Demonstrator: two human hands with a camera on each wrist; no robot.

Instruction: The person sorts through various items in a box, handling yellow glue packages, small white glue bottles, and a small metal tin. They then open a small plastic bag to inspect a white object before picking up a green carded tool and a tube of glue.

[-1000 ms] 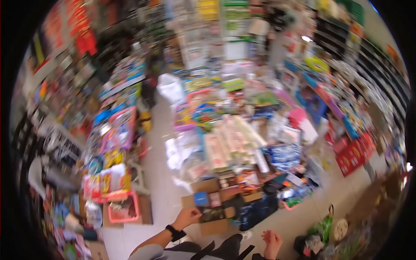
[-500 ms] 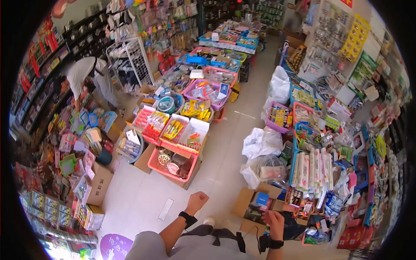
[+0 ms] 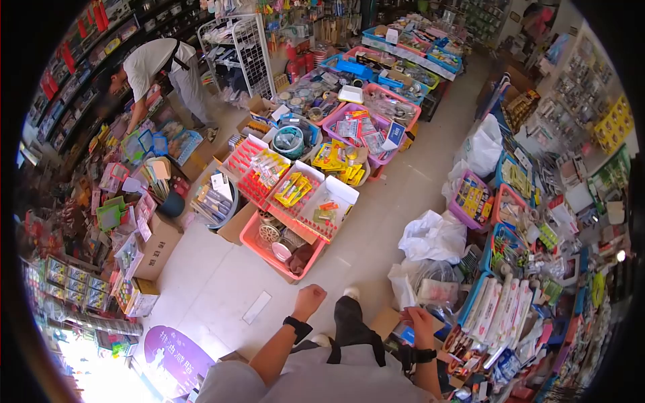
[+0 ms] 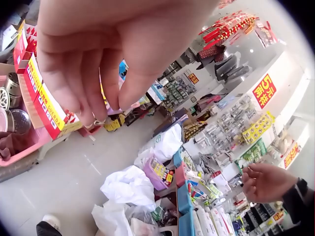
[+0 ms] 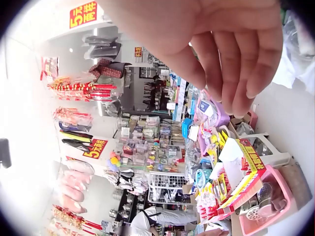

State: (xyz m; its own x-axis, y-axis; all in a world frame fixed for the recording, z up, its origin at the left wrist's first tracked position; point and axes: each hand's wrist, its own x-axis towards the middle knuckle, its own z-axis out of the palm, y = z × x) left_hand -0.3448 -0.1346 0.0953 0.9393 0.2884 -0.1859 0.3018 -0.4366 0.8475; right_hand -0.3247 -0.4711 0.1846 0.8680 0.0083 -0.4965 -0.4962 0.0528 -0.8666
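Observation:
My left hand point(image 3: 309, 302) hangs in front of my body with loosely curled fingers and holds nothing. It is nearest to a pink basket point(image 3: 263, 262) of metal and plastic wares, which stands on the floor ahead. In the left wrist view the fingers point(image 4: 88, 73) droop with nothing between them. My right hand point(image 3: 420, 328) is also loosely curled and bare, over an opened cardboard box point(image 3: 384, 322) in the head view. Its fingers point(image 5: 231, 73) hang relaxed in the right wrist view. Each wrist wears a black band.
Open cartons point(image 3: 329, 225) of small packaged goods stand above the basket. White plastic bags point(image 3: 433, 236) and a heaped goods table line the right side. A bending person point(image 3: 151, 64) works by the left shelves. A tiled aisle point(image 3: 403, 181) runs between the stalls.
The head view has swung left, from the right-hand stall to the pink basket and the bending person. My dark-trousered leg has stepped forward. Both hands stay without anything in them.

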